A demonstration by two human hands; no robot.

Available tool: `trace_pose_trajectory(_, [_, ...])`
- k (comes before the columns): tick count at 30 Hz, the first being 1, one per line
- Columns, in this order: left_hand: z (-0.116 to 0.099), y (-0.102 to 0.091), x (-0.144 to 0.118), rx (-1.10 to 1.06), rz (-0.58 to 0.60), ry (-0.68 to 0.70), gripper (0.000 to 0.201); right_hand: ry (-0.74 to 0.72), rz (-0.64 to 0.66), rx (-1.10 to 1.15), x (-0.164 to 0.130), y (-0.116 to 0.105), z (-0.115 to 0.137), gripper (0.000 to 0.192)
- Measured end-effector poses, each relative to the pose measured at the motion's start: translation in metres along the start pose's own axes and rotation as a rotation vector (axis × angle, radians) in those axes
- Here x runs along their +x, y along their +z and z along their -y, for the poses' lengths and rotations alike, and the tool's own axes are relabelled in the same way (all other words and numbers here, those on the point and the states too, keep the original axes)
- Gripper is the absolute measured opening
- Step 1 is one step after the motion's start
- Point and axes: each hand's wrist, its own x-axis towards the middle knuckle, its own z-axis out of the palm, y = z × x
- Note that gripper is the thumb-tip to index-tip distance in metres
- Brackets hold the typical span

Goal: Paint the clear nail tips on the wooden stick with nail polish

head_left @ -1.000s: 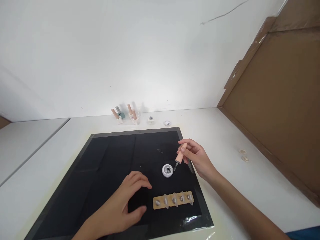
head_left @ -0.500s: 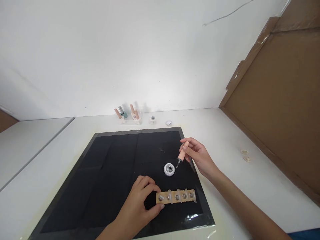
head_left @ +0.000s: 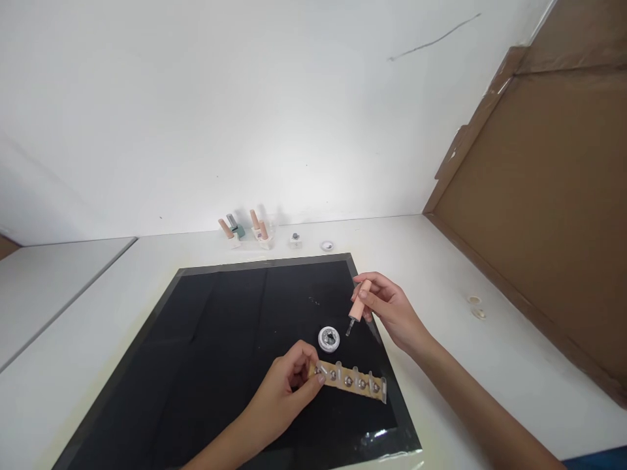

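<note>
My right hand (head_left: 389, 312) holds a pink-handled polish brush (head_left: 357, 308), its bristle tip pointing down just right of a small round white pot (head_left: 328, 339) on the black mat (head_left: 220, 339). My left hand (head_left: 287, 391) pinches the left end of a tan strip (head_left: 350, 380) carrying several clear nail tips, and that strip is lifted and tilted above the mat's near right part.
Several polish bottles (head_left: 245, 230), a small jar (head_left: 294, 239) and a round lid (head_left: 326, 245) stand along the white wall. Two small pale rings (head_left: 476, 307) lie on the white table to the right. A brown cardboard panel (head_left: 548, 196) leans at the right.
My left hand moved right, took hold of the strip's left end and lifted it off the mat. My right hand with the brush rose slightly away from the pot.
</note>
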Motion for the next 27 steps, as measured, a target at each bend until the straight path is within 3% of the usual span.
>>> trace_pose_trajectory(17, [0.01, -0.002, 0.001, 0.006, 0.012, -0.07, 0.019, 0.05, 0.114, 0.059, -0.008, 0.007, 0.003, 0.032])
trace_pose_trajectory(27, [0.002, -0.001, -0.001, 0.002, 0.01, -0.09, 0.015, -0.005, 0.392, -0.009, -0.018, 0.011, 0.008, 0.019])
